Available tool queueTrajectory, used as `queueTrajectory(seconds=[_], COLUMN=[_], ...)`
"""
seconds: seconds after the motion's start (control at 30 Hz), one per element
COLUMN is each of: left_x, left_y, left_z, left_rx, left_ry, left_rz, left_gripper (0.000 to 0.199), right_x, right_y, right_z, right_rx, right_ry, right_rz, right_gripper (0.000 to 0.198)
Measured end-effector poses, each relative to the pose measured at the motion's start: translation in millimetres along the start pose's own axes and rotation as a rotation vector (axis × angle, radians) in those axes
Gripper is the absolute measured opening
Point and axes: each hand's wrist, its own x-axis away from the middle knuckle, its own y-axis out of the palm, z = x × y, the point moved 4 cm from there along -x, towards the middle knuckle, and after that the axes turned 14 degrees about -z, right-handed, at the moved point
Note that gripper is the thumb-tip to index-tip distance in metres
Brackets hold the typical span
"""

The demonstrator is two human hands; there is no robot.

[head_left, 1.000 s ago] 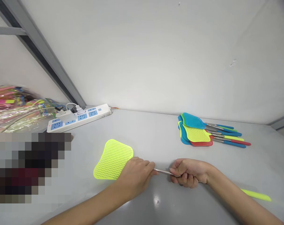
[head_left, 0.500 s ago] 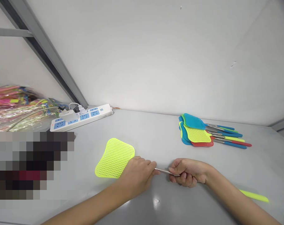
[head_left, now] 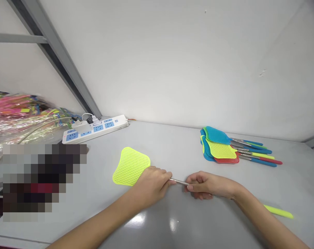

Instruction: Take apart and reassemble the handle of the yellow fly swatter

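A yellow-green fly swatter [head_left: 132,166] with a perforated head lies at the middle of the table. My left hand [head_left: 155,183] is closed around its neck, just beside the head, covering that part. From there a thin metal rod runs to my right hand [head_left: 205,185], where thumb and fingers pinch it with the thumb stretched along the rod. Past my right forearm shows a yellow-green handle [head_left: 278,211], in line with the rod; the forearm hides any link between them.
Several fly swatters [head_left: 220,150] in blue, yellow and red lie piled at the back right, handles to the right. A white power strip [head_left: 97,129] with plugs stands at the back left, near plastic-wrapped goods [head_left: 24,117]. A blurred-out patch covers the left side.
My right hand has loosened from a curled grip into a pinch, its thumb now straighter along the rod. My left hand keeps its hold. The whole view has shifted slightly.
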Motion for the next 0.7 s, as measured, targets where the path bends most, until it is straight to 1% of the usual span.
queueTrajectory(seconds=[0.1, 0.37, 0.57, 0.7], left_x=[-1, -3, -4, -2], left_y=[-2, -4, -1, -2], left_z=[-4, -11, -8, -4], left_rx=[0.012, -0.007, 0.007, 0.039], left_ry=[0.004, 0.016, 0.052, 0.056], left_rz=[0.007, 0.025, 0.009, -0.024], left_gripper=[0.036, 0.035, 0.033, 0.028], right_x=[-1, 2, 7, 8], right_y=[-8, -22, -20, -11], right_z=[-2, 4, 7, 6], right_rx=[0.081, 0.079, 0.092, 0.096], right_ry=[0.012, 0.019, 0.019, 0.002], right_rz=[0.008, 0.057, 0.063, 0.065], right_gripper=[0.032, 0.040, 0.039, 0.037])
